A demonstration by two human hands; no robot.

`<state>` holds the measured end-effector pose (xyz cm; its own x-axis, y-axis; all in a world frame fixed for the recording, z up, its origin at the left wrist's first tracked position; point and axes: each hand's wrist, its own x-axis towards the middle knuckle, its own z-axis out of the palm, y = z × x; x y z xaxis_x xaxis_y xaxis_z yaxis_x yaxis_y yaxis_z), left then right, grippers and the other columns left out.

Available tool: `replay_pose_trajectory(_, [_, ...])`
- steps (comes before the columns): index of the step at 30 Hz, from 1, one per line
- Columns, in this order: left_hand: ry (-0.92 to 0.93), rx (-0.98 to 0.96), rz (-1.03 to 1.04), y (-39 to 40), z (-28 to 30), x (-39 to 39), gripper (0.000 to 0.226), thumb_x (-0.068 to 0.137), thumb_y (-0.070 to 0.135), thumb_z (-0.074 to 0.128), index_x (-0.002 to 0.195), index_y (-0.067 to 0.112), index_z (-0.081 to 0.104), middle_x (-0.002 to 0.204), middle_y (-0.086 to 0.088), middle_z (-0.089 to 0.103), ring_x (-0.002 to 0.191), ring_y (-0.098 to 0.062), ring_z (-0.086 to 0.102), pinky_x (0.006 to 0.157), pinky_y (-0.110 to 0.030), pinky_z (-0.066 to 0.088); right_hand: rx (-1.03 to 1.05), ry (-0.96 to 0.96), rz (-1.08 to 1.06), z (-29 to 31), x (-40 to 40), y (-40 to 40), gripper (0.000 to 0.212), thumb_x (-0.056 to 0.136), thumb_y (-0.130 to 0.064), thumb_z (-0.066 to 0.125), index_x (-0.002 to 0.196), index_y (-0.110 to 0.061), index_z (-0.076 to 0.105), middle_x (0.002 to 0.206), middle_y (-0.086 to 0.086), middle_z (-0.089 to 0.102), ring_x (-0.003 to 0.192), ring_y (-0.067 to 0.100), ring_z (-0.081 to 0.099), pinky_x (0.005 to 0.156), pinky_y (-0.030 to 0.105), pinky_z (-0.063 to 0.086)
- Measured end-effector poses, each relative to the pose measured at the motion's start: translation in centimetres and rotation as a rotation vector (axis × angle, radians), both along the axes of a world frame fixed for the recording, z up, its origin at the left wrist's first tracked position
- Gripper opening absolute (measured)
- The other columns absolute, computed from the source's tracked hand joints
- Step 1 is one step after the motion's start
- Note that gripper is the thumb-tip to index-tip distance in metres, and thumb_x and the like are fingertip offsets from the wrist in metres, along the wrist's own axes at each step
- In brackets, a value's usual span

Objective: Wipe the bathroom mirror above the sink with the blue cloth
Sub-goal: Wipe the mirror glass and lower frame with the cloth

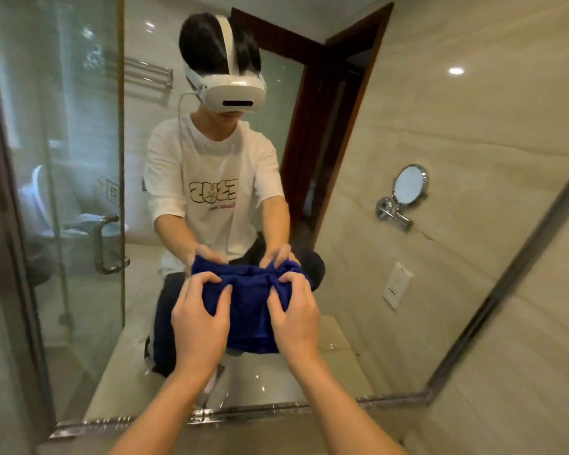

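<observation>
Blue cloth (248, 310) bunched flat against mirror (358, 307), low on glass near bottom frame. Left hand (199, 318) and right hand (294, 318) both press it, fingers (211, 279) clenched into folds. Judgement: wiping under way, lower centre covered; upper glass and sides likely left. No streaks discernible.

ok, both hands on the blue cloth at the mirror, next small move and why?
Probably slide the blue cloth sideways across the mirror: left hand and right hand already grip it bunched low against the glass, so it covers only one small patch.
</observation>
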<state>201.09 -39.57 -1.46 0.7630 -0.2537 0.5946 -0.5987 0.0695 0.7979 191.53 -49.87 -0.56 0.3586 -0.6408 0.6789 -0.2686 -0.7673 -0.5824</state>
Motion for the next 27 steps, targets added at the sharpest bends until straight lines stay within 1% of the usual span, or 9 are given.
replay_pose_trajectory(2, [-0.071, -0.061, -0.043, -0.7, 4.3, -0.7, 0.017, 0.087, 0.012, 0.071, 0.099, 0.015, 0.06, 0.098, 0.003, 0.062, 0.091, -0.008, 0.055, 0.084, -0.015, 0.039, -0.014, -0.149, -0.047, 3.4, -0.6, -0.9, 0.016, 0.086, -0.017, 0.061, 0.101, -0.016, 0.054, 0.104, -0.001, 0.06, 0.092, 0.016, 0.055, 0.081, 0.034, 0.044])
replay_pose_trajectory(5, [-0.164, -0.177, -0.091, -2.7, 11.8, -1.6, 0.017, 0.087, 0.016, 0.07, 0.1, 0.017, 0.059, 0.1, 0.007, 0.061, 0.09, 0.002, 0.052, 0.086, -0.004, 0.035, -0.055, -0.293, -0.076, 10.8, -1.7, -2.5, 0.018, 0.087, -0.014, 0.063, 0.102, -0.016, 0.054, 0.106, 0.0, 0.061, 0.092, 0.016, 0.056, 0.076, 0.023, 0.038])
replay_pose_trajectory(7, [-0.225, -0.237, -0.093, -4.5, 16.4, -2.4, 0.017, 0.088, 0.021, 0.068, 0.102, 0.02, 0.057, 0.103, 0.01, 0.06, 0.091, 0.008, 0.051, 0.087, -0.004, 0.035, -0.119, -0.358, -0.096, 15.9, -2.9, -3.9, 0.019, 0.088, -0.015, 0.062, 0.105, -0.014, 0.054, 0.106, 0.001, 0.061, 0.09, 0.014, 0.056, 0.072, 0.017, 0.034])
replay_pose_trajectory(11, [-0.321, -0.281, -0.038, -7.8, 20.3, -3.7, 0.021, 0.088, 0.024, 0.067, 0.104, 0.014, 0.058, 0.1, 0.006, 0.062, 0.092, -0.003, 0.054, 0.084, -0.007, 0.038, -0.183, -0.383, -0.116, 20.7, -4.4, -6.8, 0.019, 0.091, -0.02, 0.06, 0.107, -0.015, 0.051, 0.105, -0.003, 0.06, 0.086, 0.012, 0.054, 0.065, 0.016, 0.032])
replay_pose_trajectory(13, [-0.367, -0.233, -0.002, -8.9, 18.9, -4.2, 0.02, 0.088, 0.024, 0.066, 0.104, 0.014, 0.058, 0.1, 0.005, 0.062, 0.091, -0.004, 0.055, 0.082, -0.009, 0.038, -0.214, -0.352, -0.164, 18.9, -4.6, -7.9, 0.019, 0.089, -0.021, 0.06, 0.105, -0.016, 0.051, 0.103, -0.004, 0.059, 0.081, 0.011, 0.05, 0.063, 0.017, 0.03])
replay_pose_trajectory(17, [-0.398, -0.058, -0.029, -10.2, 10.2, -6.0, 0.017, 0.087, 0.02, 0.069, 0.1, 0.017, 0.057, 0.096, 0.002, 0.062, 0.089, -0.015, 0.058, 0.08, -0.029, 0.043, -0.158, -0.244, -0.29, 8.4, -5.9, -9.4, 0.024, 0.084, -0.036, 0.051, 0.104, -0.022, 0.05, 0.103, 0.005, 0.058, 0.083, 0.024, 0.054, 0.064, 0.035, 0.039])
replay_pose_trajectory(21, [-0.202, 0.197, -0.133, -10.7, -0.2, -9.8, 0.027, 0.081, 0.012, 0.076, 0.095, 0.025, 0.056, 0.093, 0.008, 0.064, 0.088, -0.019, 0.063, 0.075, -0.024, 0.039, 0.24, 0.006, -0.222, -2.2, -10.3, -9.6, 0.016, 0.09, -0.028, 0.054, 0.102, -0.022, 0.046, 0.104, 0.002, 0.056, 0.086, 0.029, 0.059, 0.067, 0.037, 0.042])
replay_pose_trajectory(24, [-0.038, 0.237, -0.122, -12.4, -0.1, -12.0, 0.022, 0.081, 0.013, 0.075, 0.095, 0.022, 0.06, 0.095, 0.004, 0.066, 0.091, -0.023, 0.063, 0.078, -0.028, 0.038, 0.359, 0.067, -0.133, -2.0, -13.0, -11.4, 0.022, 0.087, -0.017, 0.06, 0.094, -0.027, 0.042, 0.1, 0.0, 0.061, 0.091, 0.027, 0.058, 0.069, 0.033, 0.037])
replay_pose_trajectory(27, [-0.117, 0.118, -0.161, -14.9, 5.6, -13.5, 0.018, 0.084, 0.018, 0.074, 0.097, 0.019, 0.062, 0.098, 0.005, 0.066, 0.093, -0.016, 0.06, 0.08, -0.025, 0.038, 0.29, -0.079, -0.193, 3.6, -14.8, -14.1, 0.018, 0.086, -0.015, 0.062, 0.095, -0.023, 0.048, 0.1, 0.001, 0.064, 0.093, 0.026, 0.059, 0.067, 0.03, 0.032])
